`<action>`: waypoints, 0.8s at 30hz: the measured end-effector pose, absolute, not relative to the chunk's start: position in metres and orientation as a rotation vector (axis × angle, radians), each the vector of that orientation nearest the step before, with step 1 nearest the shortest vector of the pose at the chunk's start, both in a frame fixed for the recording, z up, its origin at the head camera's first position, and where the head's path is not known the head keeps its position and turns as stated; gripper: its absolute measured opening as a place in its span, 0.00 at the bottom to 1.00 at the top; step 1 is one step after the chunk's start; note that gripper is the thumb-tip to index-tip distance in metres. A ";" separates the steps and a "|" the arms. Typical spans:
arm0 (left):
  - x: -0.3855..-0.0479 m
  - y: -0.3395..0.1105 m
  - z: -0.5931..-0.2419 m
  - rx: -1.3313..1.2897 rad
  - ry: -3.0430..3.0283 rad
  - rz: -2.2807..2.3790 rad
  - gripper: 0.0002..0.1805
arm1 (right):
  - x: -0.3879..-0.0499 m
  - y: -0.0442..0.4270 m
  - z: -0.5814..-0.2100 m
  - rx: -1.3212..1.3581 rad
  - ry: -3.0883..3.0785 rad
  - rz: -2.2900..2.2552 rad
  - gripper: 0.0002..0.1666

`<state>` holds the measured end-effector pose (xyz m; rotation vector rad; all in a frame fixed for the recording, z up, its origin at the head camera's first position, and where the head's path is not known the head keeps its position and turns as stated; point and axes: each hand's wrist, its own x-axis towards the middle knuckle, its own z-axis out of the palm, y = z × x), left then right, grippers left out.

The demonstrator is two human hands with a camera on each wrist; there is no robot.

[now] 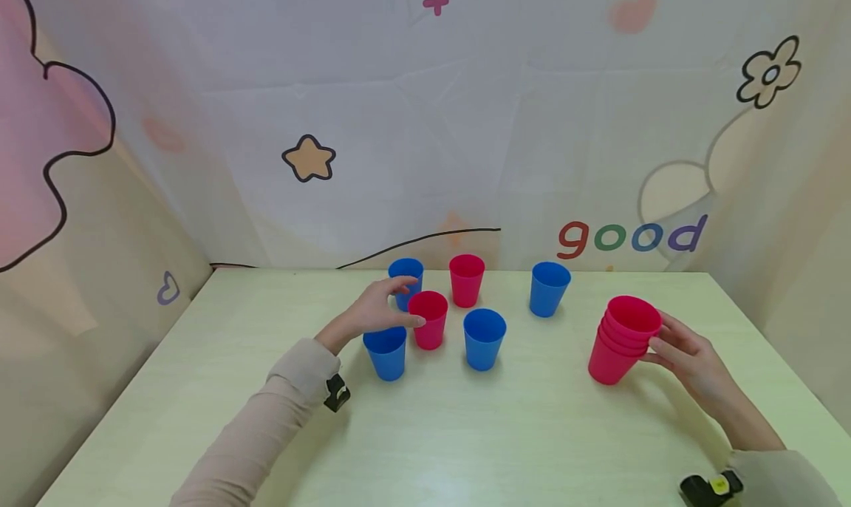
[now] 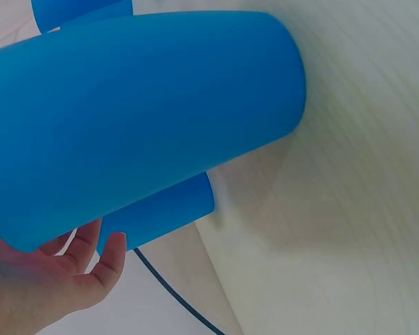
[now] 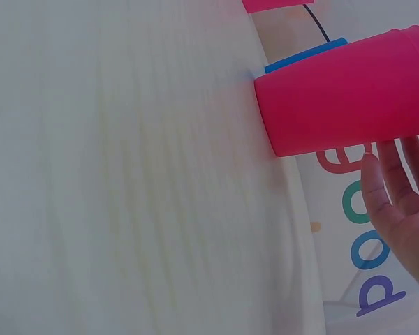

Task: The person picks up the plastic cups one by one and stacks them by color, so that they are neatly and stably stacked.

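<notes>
My left hand reaches over the left cups with thumb and fingers spread. Its thumb is at the near left side of a red cup; its fingertips are by the rear blue cup. Below the thumb stands another blue cup. The left wrist view shows a large blue cup partly hiding the hand. My right hand holds a tilted stack of nested red cups by its right side, near the rims. In the right wrist view, fingers lie along the stack.
A blue cup stands right of the red cup near my left hand. Behind are a red cup and, farther right, a blue cup. The pale table meets a printed cloth backdrop at its rear edge.
</notes>
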<state>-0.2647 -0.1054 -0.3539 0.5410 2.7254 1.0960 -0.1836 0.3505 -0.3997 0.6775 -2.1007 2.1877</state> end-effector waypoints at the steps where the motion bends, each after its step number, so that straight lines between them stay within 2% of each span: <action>1: -0.266 -0.105 -0.354 0.532 2.716 1.091 0.40 | -0.184 0.351 -0.400 0.677 -2.099 2.191 0.29; 24: -0.276 -0.100 -0.363 0.562 2.661 1.108 0.37 | -0.183 0.350 -0.399 0.677 -2.111 2.180 0.29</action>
